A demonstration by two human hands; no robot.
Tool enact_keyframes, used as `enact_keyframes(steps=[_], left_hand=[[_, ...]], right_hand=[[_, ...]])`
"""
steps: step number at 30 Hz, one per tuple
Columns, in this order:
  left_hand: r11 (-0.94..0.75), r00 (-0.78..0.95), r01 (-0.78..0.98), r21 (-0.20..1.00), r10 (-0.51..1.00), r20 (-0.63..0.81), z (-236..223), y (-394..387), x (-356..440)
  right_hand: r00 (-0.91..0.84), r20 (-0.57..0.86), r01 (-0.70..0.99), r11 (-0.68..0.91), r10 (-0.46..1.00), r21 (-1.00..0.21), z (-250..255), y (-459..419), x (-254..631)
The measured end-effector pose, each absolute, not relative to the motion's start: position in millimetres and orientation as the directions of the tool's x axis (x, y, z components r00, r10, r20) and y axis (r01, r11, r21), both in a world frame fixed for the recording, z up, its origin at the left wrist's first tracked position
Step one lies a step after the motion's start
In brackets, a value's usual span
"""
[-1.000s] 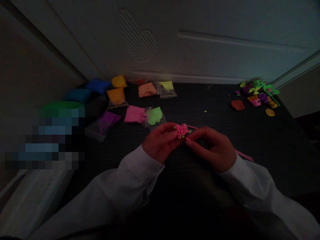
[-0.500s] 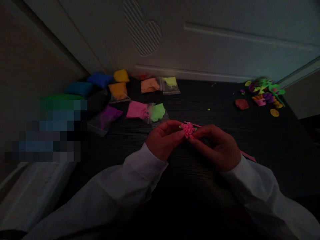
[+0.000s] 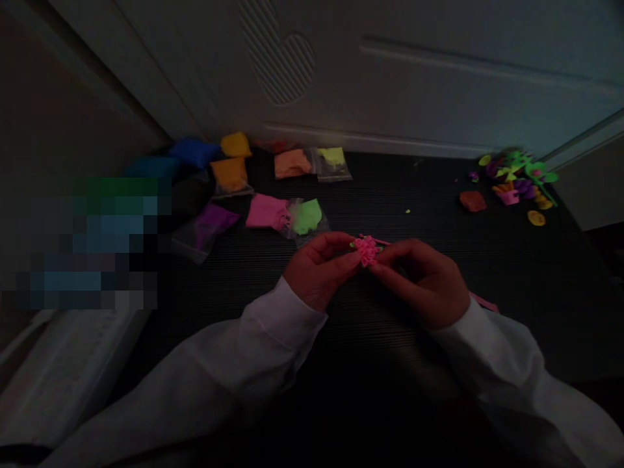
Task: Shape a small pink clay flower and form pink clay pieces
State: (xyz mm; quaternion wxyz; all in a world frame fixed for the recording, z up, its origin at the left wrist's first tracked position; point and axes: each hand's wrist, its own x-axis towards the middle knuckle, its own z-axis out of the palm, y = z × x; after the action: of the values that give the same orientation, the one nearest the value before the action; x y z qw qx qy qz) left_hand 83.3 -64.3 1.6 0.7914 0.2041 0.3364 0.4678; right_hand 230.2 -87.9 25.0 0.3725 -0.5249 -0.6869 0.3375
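The person's left hand (image 3: 322,270) pinches a little bunch of pink clay roses (image 3: 366,251) over the black table (image 3: 380,188). The right hand (image 3: 429,279) has its thumb and finger squeezed on the other edge of the bunch. Just past the left hand lie a bag of pink clay (image 3: 266,211) and a bag of green clay (image 3: 307,216).

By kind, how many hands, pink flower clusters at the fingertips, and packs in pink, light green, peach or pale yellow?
Hands: 2 (left hand, right hand)
Pink flower cluster: 1
Packs: 4 (pink pack, light green pack, peach pack, pale yellow pack)
Total: 7
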Motion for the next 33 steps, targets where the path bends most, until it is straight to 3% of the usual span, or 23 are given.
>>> enact_keyframes(steps=[8, 19, 33], left_hand=[[0.463, 0.347, -0.586, 0.664, 0.885, -0.310, 1.4, -63.6, 82.4], [0.409, 0.333, -0.536, 0.739, 0.906, -0.260, -0.4, -63.1, 80.6], [0.369, 0.323, -0.489, 0.790, 0.918, -0.228, -3.7, -62.1, 79.4]], right_hand=[[-0.172, 0.223, 0.540, 0.281, 0.959, -0.793, 25.5, -88.3, 230.7], [-0.235, 0.361, 0.682, 0.418, 0.902, -0.600, 26.7, -89.1, 231.9], [-0.253, 0.359, 0.675, 0.430, 0.898, -0.599, 25.1, -87.2, 233.5]])
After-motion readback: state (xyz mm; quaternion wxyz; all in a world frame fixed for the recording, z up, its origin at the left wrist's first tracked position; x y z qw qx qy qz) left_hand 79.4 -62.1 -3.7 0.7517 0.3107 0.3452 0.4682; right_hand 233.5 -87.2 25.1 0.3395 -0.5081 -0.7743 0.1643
